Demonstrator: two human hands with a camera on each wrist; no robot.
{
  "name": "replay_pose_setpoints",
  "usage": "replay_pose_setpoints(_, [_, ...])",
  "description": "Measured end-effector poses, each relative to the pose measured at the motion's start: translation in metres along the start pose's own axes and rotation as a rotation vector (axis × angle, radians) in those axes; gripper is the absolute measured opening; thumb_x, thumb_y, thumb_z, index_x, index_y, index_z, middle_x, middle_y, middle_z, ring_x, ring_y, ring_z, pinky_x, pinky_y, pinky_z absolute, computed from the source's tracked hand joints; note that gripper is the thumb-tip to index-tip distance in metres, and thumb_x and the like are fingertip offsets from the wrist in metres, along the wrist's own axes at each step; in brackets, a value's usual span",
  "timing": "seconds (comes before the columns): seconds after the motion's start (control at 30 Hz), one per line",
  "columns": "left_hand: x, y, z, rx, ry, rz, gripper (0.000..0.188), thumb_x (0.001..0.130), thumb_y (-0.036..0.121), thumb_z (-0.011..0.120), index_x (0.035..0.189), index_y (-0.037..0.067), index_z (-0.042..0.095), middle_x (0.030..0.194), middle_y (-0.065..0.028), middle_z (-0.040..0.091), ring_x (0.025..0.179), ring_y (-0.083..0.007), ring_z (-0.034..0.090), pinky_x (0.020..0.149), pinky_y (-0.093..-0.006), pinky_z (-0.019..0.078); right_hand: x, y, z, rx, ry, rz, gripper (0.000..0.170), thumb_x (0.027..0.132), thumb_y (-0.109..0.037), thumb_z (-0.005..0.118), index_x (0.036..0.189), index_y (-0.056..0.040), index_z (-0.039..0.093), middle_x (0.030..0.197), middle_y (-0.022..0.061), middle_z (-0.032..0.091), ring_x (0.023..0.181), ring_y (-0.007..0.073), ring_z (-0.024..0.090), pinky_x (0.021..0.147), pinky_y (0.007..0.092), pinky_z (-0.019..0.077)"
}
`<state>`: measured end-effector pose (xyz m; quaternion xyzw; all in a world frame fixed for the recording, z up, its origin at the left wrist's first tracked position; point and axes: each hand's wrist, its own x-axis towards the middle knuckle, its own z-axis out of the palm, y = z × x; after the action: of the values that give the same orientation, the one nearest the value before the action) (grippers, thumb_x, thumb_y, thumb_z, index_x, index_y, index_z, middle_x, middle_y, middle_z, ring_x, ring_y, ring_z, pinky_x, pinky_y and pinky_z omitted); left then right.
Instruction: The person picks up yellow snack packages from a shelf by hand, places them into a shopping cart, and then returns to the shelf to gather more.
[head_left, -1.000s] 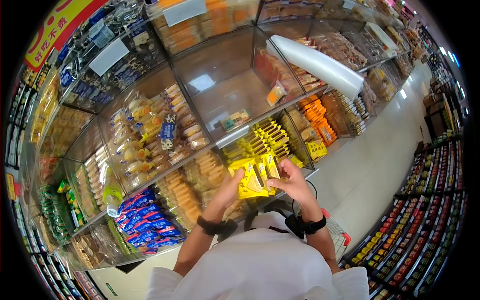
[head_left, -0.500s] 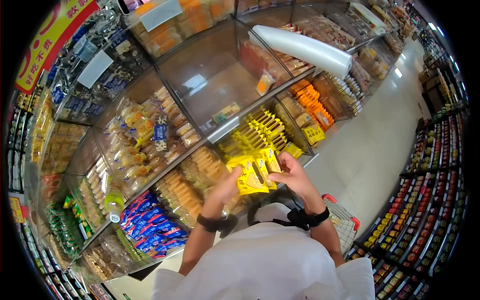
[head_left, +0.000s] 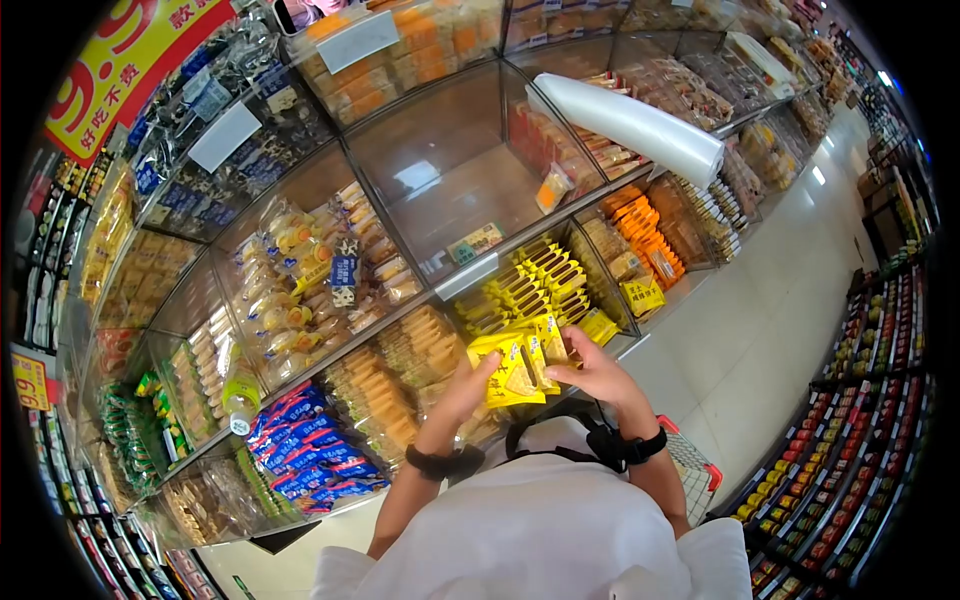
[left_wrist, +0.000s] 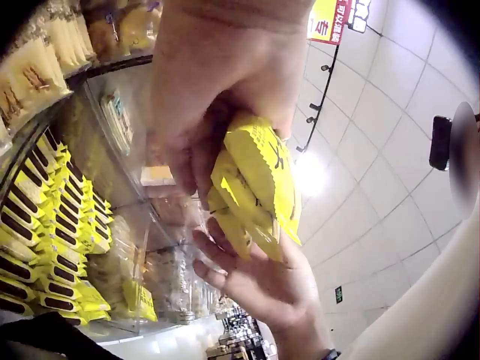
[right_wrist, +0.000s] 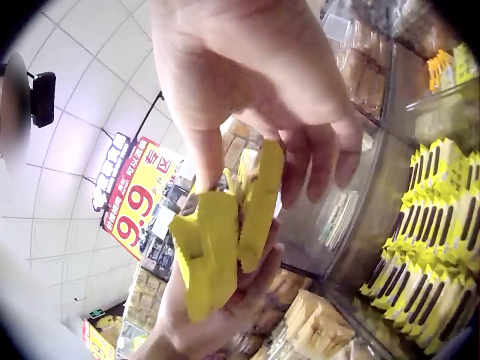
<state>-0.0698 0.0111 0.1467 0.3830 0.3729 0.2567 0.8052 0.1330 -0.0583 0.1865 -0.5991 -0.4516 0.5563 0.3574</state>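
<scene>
- Nearest, in front of the yellow rows point(head_left: 535, 285), are the yellow packets point(head_left: 512, 374) in hand, at least two and overlapping. To handle them well, I'd use light pressure near the sealed edges — the contents look likely to break — and let one hand carry the weight while the other parts or squares the stack.
- The left hand point(head_left: 468, 390), in front of the yellow rows and toward their left, grips the packets: thumb across the front one, fingers curled behind. The packets sit between thumb and fingers.
- The right hand point(head_left: 603, 377), in front of the yellow rows and toward their right, has its thumb at the edge of the rear packet, which lies between that thumb and loosely spread fingers. Whether they truly pinch it, I cannot tell.
- Left of the yellow rows are tan packs point(head_left: 375, 385), then blue packets point(head_left: 310, 445) farther left.
- Right of the yellow rows and farther off stand orange packets point(head_left: 648, 238).
- Beyond those, a plastic bag roll point(head_left: 630, 130) lies slantwise — above and right of the yellow rows.
</scene>
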Motion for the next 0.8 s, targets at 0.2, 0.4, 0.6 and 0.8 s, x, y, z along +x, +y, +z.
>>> replay_pose_setpoints(0.2, [-0.005,0.012,0.006,0.229,-0.054,0.037,0.034,0.088,0.020,0.050,0.116,-0.001,0.047,0.106,-0.0059,0.055,0.096,-0.0134,0.051,0.083,-0.0283,0.0422,0.008,0.013,0.002,-0.211,-0.085,-0.196,0.086,0.075,-0.029,0.067,0.130,0.0045,0.009,0.126,0.0206,0.033,0.120,0.0270,0.034,0.096,0.0316,0.0324])
replay_pose_setpoints(0.4, [0.012,-0.003,0.031,0.195,-0.043,0.204,0.037,0.088,0.019,0.052,0.117,0.000,0.043,0.108,-0.0065,0.054,0.096,-0.0143,0.050,0.085,-0.0283,0.0406,0.015,0.002,0.020,-0.219,-0.085,-0.110,0.093,0.073,-0.033,0.068,0.125,0.0134,0.007,0.122,0.0258,0.038,0.115,0.0314,0.041,0.096,0.0335,0.0323])
replay_pose_setpoints(0.6, [0.025,-0.012,0.033,0.356,-0.192,0.278,0.048,0.086,0.021,0.055,0.123,0.000,0.034,0.112,-0.0090,0.051,0.101,-0.0164,0.049,0.088,-0.0294,0.0392,0.000,-0.002,-0.003,-0.169,0.001,-0.092,0.083,0.065,-0.033,0.073,0.118,0.0102,0.027,0.109,0.0232,0.050,0.102,0.0292,0.051,0.086,0.0324,0.0402])
replay_pose_setpoints(0.8, [0.026,-0.017,0.040,0.658,-0.215,0.288,0.044,0.084,0.023,0.056,0.119,0.000,0.041,0.114,-0.0141,0.051,0.107,-0.0228,0.048,0.093,-0.0315,0.0356,-0.030,0.009,-0.048,-0.464,0.233,-0.175,0.062,0.058,-0.018,0.075,0.107,-0.0017,0.043,0.097,0.0161,0.054,0.092,0.0293,0.053,0.079,0.0334,0.0422])
